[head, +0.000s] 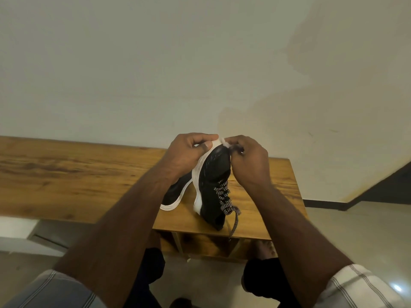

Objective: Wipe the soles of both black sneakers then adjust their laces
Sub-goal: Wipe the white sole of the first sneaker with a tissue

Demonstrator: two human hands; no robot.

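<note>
One black sneaker (213,174) is held tipped up over the wooden bench (66,174), its toe raised toward the wall and its heel resting on the bench top near the front edge. The left hand (189,152) grips the toe end, its fingers (200,137) curled over the white sole rim and the thumb pressed against the side of the sole. The right hand (249,161) is at the toe tip from the other side, its fingers (235,144) bunched tightly together and pinching something small and white, possibly a scrap of cloth or tissue (223,142); too little of it shows to tell. The speckled laces (224,196) run down the upper, with one loose end hanging past the bench edge. The second black sneaker (175,194) lies on the bench just behind the left forearm, partly hidden, its white sole edge showing.
</note>
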